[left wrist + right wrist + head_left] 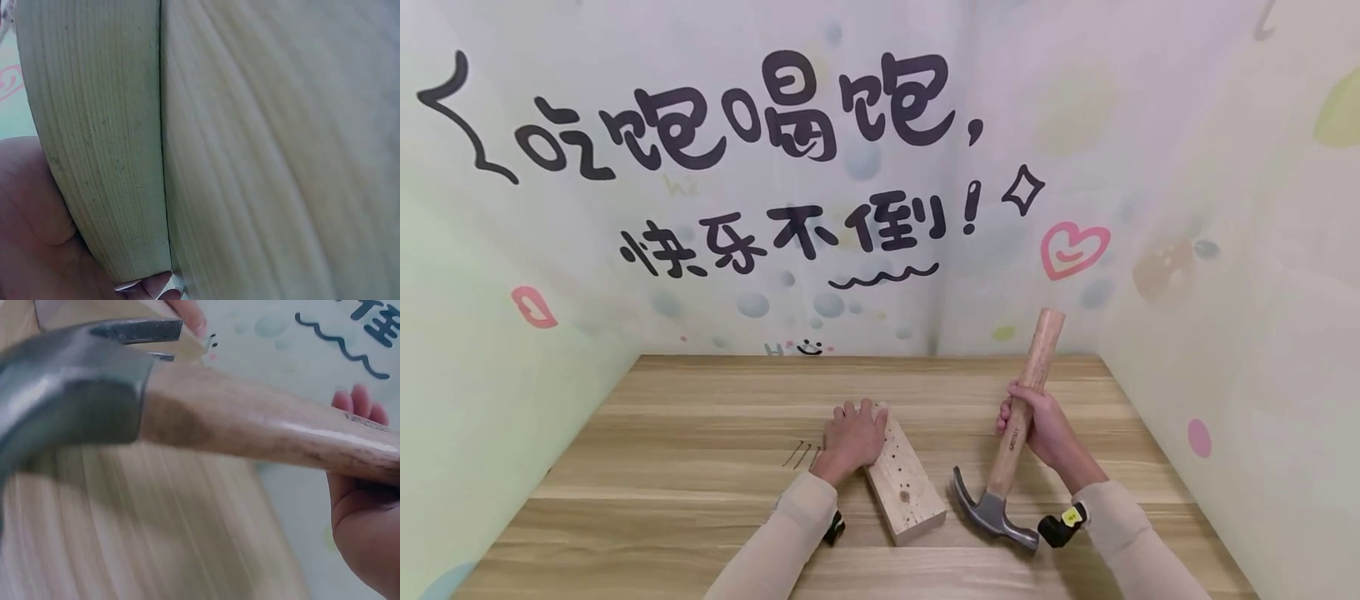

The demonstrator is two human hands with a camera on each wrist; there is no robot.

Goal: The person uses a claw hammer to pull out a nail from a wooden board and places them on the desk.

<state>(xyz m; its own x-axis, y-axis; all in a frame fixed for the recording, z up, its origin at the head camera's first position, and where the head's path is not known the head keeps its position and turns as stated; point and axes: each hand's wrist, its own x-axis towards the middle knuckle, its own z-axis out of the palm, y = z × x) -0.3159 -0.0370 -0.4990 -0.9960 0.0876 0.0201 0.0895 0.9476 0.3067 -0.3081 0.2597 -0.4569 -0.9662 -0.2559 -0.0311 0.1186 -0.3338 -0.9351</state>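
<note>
A pale wooden block [908, 492] with small dark holes on its top lies on the table. My left hand [854, 437] holds it at the far end. In the left wrist view the block's long side [103, 137] fills the left part, and fingertips [156, 284] bend round its end. My right hand [1049, 429] grips the claw hammer [1017, 437] midway along its wooden handle, which slants up and away. Its metal head [75, 387] hangs low, to the right of the block and apart from it.
Several thin nails [806, 454] lie on the wood-grain table [685, 492], left of my left hand. A printed curtain [880, 317] with black lettering stands behind the table, and pale walls [1210, 358] flank it.
</note>
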